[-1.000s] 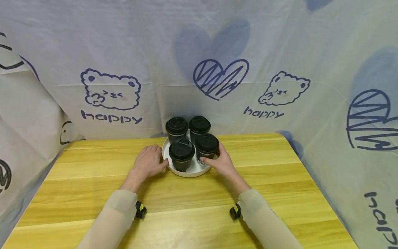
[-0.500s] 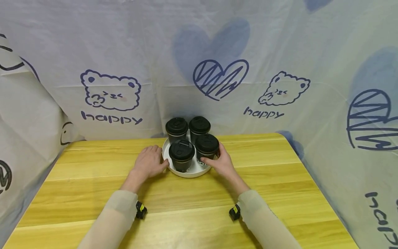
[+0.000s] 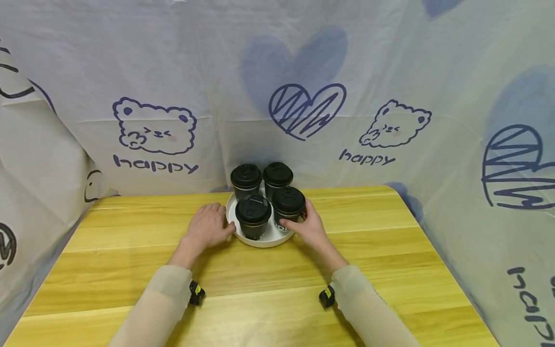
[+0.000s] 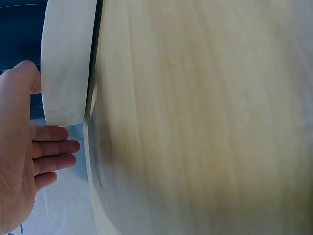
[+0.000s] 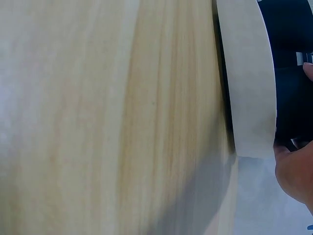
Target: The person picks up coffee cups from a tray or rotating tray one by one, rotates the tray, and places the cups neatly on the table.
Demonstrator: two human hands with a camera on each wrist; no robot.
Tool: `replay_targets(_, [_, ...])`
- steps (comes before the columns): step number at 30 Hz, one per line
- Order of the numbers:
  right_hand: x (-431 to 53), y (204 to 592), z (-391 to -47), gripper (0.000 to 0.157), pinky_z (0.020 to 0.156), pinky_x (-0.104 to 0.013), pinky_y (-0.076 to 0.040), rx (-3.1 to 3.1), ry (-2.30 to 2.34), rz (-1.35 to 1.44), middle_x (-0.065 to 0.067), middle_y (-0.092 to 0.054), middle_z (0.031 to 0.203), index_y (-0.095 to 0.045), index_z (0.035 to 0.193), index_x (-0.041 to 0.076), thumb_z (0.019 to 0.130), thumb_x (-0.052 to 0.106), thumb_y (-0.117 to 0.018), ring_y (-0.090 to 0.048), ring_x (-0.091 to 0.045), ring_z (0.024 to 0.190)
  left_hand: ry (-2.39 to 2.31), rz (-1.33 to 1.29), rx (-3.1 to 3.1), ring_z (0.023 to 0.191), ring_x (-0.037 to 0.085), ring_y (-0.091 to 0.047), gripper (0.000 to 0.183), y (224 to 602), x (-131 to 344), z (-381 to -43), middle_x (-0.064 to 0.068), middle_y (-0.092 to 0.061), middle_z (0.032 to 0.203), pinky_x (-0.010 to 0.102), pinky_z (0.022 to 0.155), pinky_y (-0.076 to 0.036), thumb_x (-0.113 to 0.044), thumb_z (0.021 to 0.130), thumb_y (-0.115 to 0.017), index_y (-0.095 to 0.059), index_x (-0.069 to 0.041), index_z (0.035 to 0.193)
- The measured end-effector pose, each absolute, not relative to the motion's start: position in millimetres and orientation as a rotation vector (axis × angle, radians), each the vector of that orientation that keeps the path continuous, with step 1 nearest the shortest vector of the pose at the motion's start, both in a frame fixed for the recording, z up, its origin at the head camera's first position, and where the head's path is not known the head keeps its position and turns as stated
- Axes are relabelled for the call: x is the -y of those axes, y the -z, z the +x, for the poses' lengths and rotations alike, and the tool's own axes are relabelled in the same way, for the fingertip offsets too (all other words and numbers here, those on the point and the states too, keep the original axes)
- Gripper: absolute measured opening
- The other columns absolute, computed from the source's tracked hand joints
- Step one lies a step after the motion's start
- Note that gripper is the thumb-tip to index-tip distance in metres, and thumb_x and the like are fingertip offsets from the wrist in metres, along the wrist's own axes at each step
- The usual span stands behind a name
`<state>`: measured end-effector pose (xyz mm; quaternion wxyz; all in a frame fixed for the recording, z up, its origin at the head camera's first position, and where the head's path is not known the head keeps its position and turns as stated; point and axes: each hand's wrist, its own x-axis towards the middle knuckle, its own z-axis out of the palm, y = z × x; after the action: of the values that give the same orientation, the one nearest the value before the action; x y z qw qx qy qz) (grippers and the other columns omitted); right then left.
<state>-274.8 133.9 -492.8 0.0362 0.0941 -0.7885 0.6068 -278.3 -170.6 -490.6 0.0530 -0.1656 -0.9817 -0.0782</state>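
**Lidded cup (image 3: 289,203) in the right hand (image 3: 309,227)**

Fingers and thumb grasp it from the side, upright. A white tray (image 3: 263,244) bears it, with three other lidded cups (image 3: 253,216) to the left of and beyond the grip. The left hand (image 3: 209,225), fingers loose, touches the opposite rim.

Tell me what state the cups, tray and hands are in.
Front-left cup: upright, lidded
Front-right cup: upright, lidded, held
Back-left cup: upright, lidded
Back-right cup: upright, lidded
White tray: flat on the table
Left hand: unclenched, thumb at the tray's rim
Right hand: gripping the front-right cup
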Motion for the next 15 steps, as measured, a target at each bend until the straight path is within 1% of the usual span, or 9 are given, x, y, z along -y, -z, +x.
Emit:
replay_targets(10, [-133.3, 488.3, -272.3, 0.082, 0.12, -0.042, -0.038, 2.426, -1.848, 0.289, -0.016, -0.054, 0.147, -0.042, 0.152, 0.005, 0.083, 0.007, -0.085, -0.051, -0.031, 0.138, 0.243, -0.496, 3.0, 0.121, 0.042, -0.056, 0.056, 489.7, 170.4, -277.3, 0.023, -0.061, 0.122, 0.053, 0.115, -0.04, -0.042, 0.096, -0.057, -0.061, 0.008, 0.121])
replay_targets(15, [-133.3, 486.6, -272.4, 0.081, 0.12, -0.039, -0.038, 2.43, -1.842, 0.284, -0.014, -0.054, 0.148, -0.042, 0.152, 0.006, 0.084, 0.008, -0.085, -0.051, -0.03, 0.138, 0.244, -0.501, 3.001, 0.122, 0.042, -0.055, 0.059, 490.1, 170.4, -277.9, 0.024, -0.061, 0.123, 0.053, 0.116, -0.039, -0.043, 0.096, -0.055, -0.06, 0.008, 0.123])
